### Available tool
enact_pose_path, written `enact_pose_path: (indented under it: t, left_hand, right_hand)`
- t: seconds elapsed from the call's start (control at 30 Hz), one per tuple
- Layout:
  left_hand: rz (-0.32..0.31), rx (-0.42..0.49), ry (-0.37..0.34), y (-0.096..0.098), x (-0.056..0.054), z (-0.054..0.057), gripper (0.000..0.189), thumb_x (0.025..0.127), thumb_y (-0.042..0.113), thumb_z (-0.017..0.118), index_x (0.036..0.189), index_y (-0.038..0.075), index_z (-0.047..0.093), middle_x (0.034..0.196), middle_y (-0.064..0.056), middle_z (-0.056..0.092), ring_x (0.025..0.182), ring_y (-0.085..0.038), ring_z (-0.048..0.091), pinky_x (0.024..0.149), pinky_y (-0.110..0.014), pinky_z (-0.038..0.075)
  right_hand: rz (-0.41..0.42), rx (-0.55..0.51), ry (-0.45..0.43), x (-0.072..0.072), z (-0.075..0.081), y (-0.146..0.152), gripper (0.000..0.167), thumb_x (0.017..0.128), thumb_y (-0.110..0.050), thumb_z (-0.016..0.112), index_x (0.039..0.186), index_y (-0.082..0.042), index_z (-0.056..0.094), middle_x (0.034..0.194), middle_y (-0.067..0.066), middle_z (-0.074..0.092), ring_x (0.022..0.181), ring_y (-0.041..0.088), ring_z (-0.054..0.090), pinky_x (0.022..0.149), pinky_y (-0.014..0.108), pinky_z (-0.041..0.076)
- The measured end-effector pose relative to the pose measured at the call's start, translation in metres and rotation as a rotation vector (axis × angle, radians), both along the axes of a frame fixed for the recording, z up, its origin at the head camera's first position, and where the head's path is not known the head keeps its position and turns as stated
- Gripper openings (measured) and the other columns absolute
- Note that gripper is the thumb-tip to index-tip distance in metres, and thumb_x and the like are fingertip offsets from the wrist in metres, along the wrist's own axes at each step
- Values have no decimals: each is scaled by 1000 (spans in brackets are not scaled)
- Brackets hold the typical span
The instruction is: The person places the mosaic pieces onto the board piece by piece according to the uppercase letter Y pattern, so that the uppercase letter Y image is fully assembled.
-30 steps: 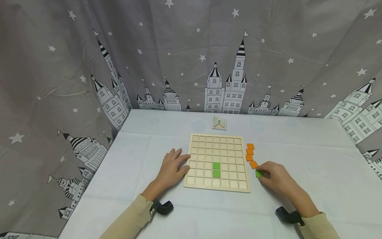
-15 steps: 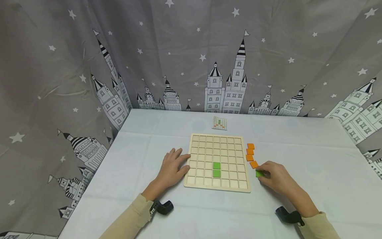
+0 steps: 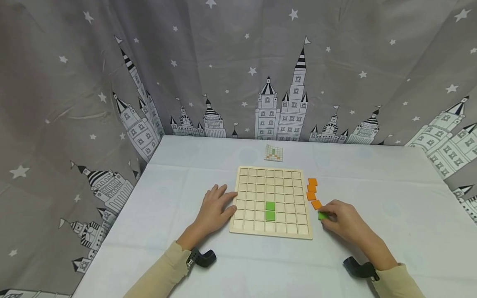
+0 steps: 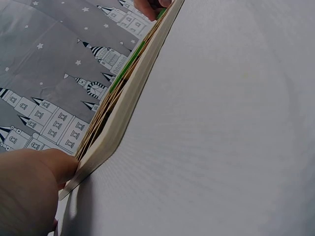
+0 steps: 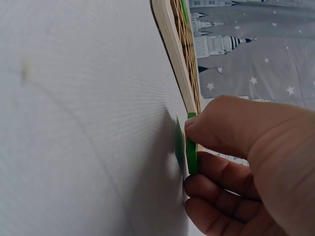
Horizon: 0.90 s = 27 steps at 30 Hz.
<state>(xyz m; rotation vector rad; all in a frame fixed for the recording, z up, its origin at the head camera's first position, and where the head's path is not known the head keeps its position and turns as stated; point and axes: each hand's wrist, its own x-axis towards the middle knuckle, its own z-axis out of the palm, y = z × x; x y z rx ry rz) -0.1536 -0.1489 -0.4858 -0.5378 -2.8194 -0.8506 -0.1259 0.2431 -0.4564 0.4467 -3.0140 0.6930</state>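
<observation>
My right hand (image 3: 344,221) pinches a green square tile (image 5: 192,147) between thumb and fingers, just off the right edge of the wooden grid board (image 3: 253,231). In the right wrist view the tile is close over the white tabletop, its green reflection beside it. On the board, two green tiles (image 3: 270,205) lie one above the other in neighbouring cells of the same column. My left hand (image 3: 213,210) rests at the board's left edge, forefinger and thumb touching the rim. Part of that thumb shows against the rim (image 4: 113,132) in the left wrist view.
Several orange tiles (image 3: 311,188) lie in a loose line along the board's right side. Behind the board stands a small pattern card (image 3: 273,153) with a grid and green and orange squares. A grey curtain (image 3: 223,62) with castles and stars hangs behind the white table (image 3: 372,178).
</observation>
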Motion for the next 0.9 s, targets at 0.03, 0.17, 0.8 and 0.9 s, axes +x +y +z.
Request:
enact_pose_path:
  t: [0.03, 0.17, 0.8, 0.9]
  left_hand:
    - [0, 0, -2, 0, 0, 0, 40, 95, 22, 63, 132, 8, 66, 150, -29, 49, 144, -58, 34, 115, -77, 23]
    - [3, 1, -6, 0, 0, 2, 40, 95, 22, 63, 132, 8, 66, 150, -29, 49, 145, -58, 34, 116, -76, 23]
    - [12, 5, -10, 0, 0, 1, 40, 95, 22, 63, 132, 8, 66, 151, -29, 49, 145, -58, 34, 116, -76, 22]
    - [9, 7, -12, 0, 0, 2, 40, 95, 22, 63, 132, 8, 66, 151, -29, 49, 145, -58, 34, 116, -76, 22]
  right_hand:
    - [2, -1, 2, 0, 0, 0, 26, 79, -5, 81, 105, -5, 79, 96, 4, 72, 84, 15, 63, 76, 37, 59]
    - [5, -11, 3, 0, 1, 0, 25, 80, -5, 80, 105, -6, 79, 96, 4, 71, 83, 14, 61, 74, 35, 57]
    - [20, -25, 13, -6, 6, -5, 21, 83, -5, 78, 103, -10, 81, 101, 5, 71, 89, 18, 64, 77, 37, 58]
    - [47, -41, 37, -7, 9, -6, 21, 82, -3, 78, 102, -8, 81, 100, 5, 71, 87, 16, 63, 75, 35, 58]
